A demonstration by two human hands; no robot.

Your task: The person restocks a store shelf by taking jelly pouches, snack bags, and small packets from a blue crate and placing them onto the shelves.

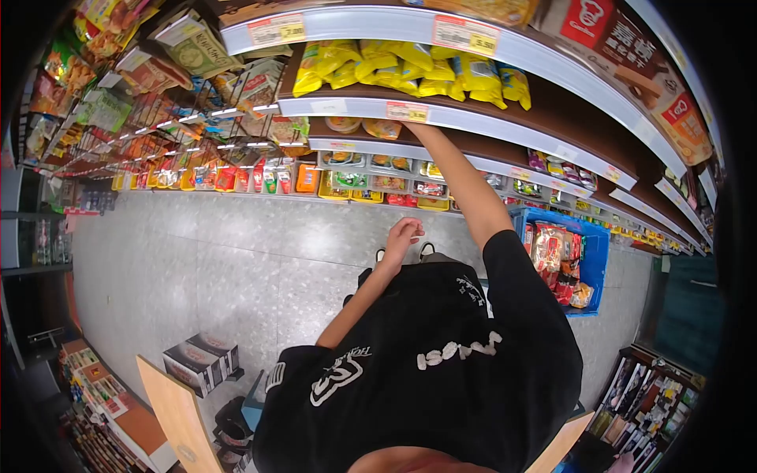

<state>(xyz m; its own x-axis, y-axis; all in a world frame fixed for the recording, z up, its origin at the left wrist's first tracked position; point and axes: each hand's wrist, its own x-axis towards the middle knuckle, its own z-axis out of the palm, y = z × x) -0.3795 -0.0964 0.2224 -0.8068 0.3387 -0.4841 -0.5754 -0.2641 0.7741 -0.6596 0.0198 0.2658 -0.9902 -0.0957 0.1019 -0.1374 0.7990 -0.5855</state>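
Observation:
My right arm reaches in under a shelf edge [347, 106], beside round packaged items [382, 128] on the level below. The shelf hides that hand and its fingers, so any hold is not visible. In front of my body, my left hand [407, 231] hangs over the floor, empty, its fingers loosely curled and the thumb apart. Yellow bags [418, 67] lie in a row on the shelf above my right wrist. To the right of my right arm, a blue crate [597, 264] holds red and clear packets [548, 248].
Hanging snack packets [106, 106] fill the rack at the left. Low bins of packets [307, 178] run along the shelf base. Stacked boxes [201, 363] stand on the lower left, near a wooden panel [177, 410]. Grey floor tiles [197, 244] lie between.

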